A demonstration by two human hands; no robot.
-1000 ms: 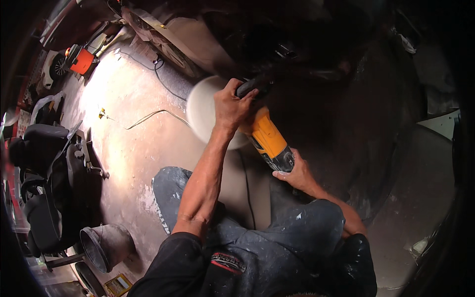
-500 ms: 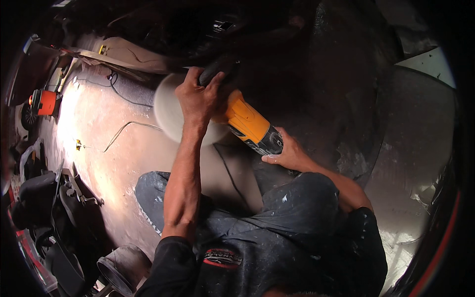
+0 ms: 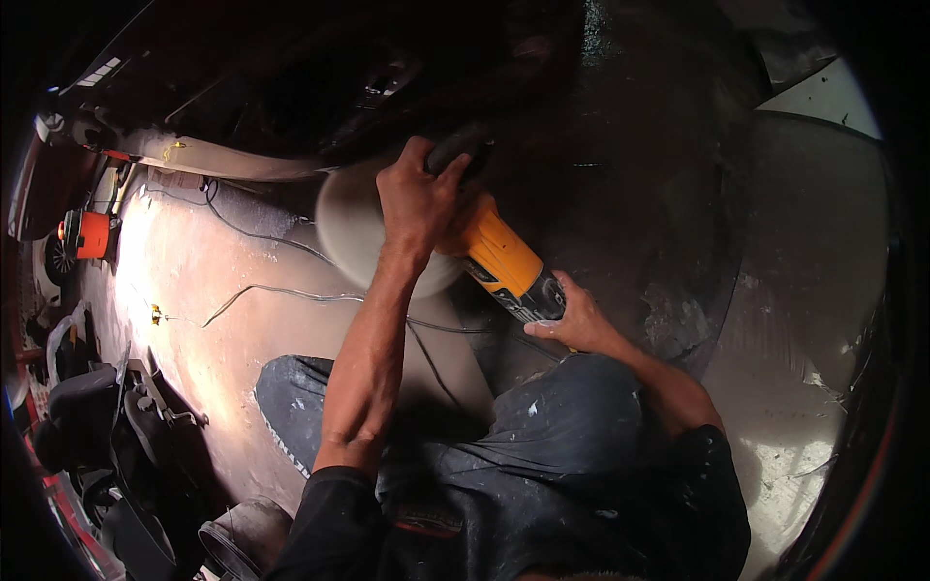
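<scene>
Probably in the middle of the work now, well past the start and not at the end. Across the top of the frame, a big dark car body (image 3: 291,97), with a few shiny spots but mostly very dark. Cannot tell the finished part of it from the part left. Below, on the left side, a pale floor (image 3: 223,387), very bright near one edge. At the bottom of the frame, dark pants (image 3: 572,407) with white specks and bent knees. At the lower left, a black thing like a seat (image 3: 82,397). In the middle of the frame, a yellow and black machine (image 3: 504,252), up off the floor, slanting from upper left to lower right. At its upper left end, a round pale pad (image 3: 349,223), all blurry, so likely spinning and at work. Very near the low edge of the car body, but cannot tell if touching. At the lower left, a gray bucket (image 3: 262,528). Near the middle, the left hand (image 3: 417,198), wrapped around the black handle (image 3: 455,150) of the machine. Lower and to the right, the right hand (image 3: 586,320), curled around the back end. At the far left, a little orange box (image 3: 94,235). Smallest of all, at the left, a tiny yellow thing (image 3: 156,314) on the bright floor. Not yet done: stopping the pad and putting the machine down.
</scene>
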